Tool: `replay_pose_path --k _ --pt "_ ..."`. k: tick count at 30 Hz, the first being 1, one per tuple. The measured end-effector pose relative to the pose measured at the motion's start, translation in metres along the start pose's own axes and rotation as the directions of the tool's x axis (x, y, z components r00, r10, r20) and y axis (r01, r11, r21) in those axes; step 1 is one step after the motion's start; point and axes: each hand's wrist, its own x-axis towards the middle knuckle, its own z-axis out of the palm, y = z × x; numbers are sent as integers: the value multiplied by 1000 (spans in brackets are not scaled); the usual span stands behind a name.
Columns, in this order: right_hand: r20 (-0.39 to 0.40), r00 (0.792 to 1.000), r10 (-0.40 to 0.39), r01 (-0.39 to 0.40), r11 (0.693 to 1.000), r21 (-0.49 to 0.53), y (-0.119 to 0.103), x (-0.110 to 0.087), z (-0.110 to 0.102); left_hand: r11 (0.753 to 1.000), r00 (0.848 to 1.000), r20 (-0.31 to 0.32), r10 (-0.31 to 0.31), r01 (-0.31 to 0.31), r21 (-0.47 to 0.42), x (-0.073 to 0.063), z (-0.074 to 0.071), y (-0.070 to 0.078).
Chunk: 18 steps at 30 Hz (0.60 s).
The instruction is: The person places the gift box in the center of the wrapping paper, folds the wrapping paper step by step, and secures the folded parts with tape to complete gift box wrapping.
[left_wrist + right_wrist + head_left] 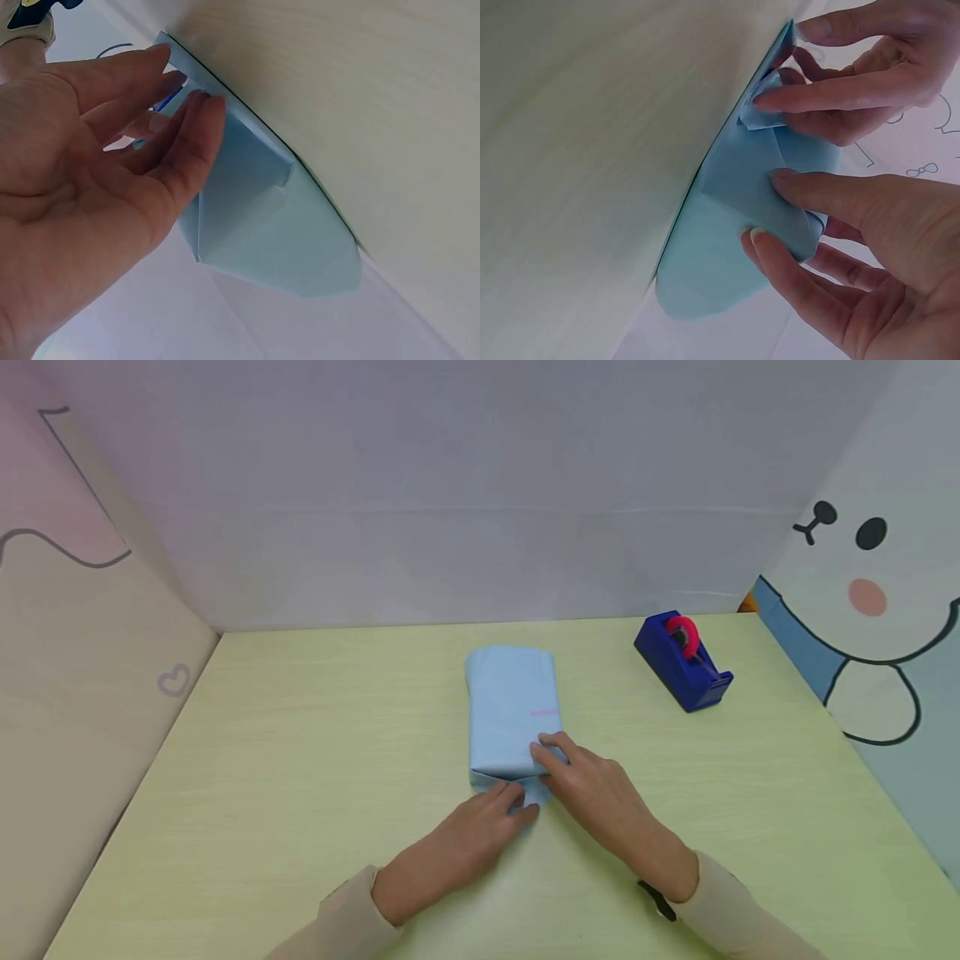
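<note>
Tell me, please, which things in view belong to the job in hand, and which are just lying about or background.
Part of the job:
- blue packet, touched by both hands
- left hand, at its near end
- right hand, at its near edge
- tape dispenser, untouched, but probably relevant

Background only:
- cartoon-printed panel on the right

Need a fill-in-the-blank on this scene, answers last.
In the head view, the dark-blue plastic tape dispenser stands to the ____ of the light-blue, paper-wrapped rectangular package.
The bare hand farther from the dispenser is the person's ____ one.
The package's top bears a small ____ mark.
Missing words: right; left; pink.
</note>
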Motion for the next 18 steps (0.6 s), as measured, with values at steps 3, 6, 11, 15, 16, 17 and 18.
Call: replay_pose_path --k 3,6,11,15,16,17,18 --pt "0 1000 -1 1 1000 4 0 0 0 1000 1000 3 -6 6 9 0 0 0" --pt "1 1000 -1 1 1000 5 0 0 0 1000 1000 5 -19 18 16 -1 1 1" --pt "7 1000 2 -2 1000 3 1 0 1 996 999 25 -44 42 74 -3 1 6" --pt "7 1000 2 -2 1000 6 1 -1 2 988 998 36 -60 54 148 -2 3 7" --pt "6 1000 2 -2 1000 8 1 -1 2 985 998 34 -60 54 164 -2 4 7" --pt "5 1000 2 -2 1000 9 2 -1 2 983 998 29 -60 54 177 -1 5 7" --pt "4 1000 3 -3 1000 10 2 -1 2 980 998 20 -58 53 189 -1 7 7"
